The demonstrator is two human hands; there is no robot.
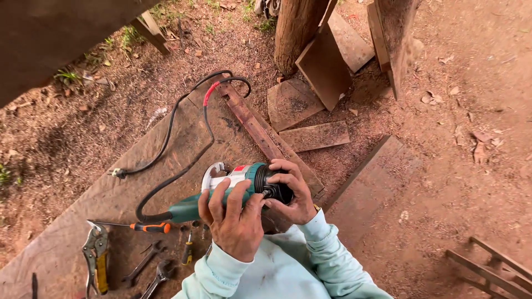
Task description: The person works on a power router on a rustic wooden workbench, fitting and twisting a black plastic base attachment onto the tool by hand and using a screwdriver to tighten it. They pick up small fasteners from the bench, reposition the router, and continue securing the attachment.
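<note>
Containers are not seen; tools lie loose on the wooden board [111, 188]: locking pliers [95, 256], orange-handled screwdriver [145, 227], wrenches [151, 272]. Teal angle grinder [221, 191] is held above the board, near the lap. Left hand [231, 218] is wrapped around its body, fingers closed. Right hand [291, 191] is curled over the black head end, fingertips gripping it. Spindle detail is hidden by fingers. Black cord [172, 133] is trailed away; wrenches are partly cut off.
</note>
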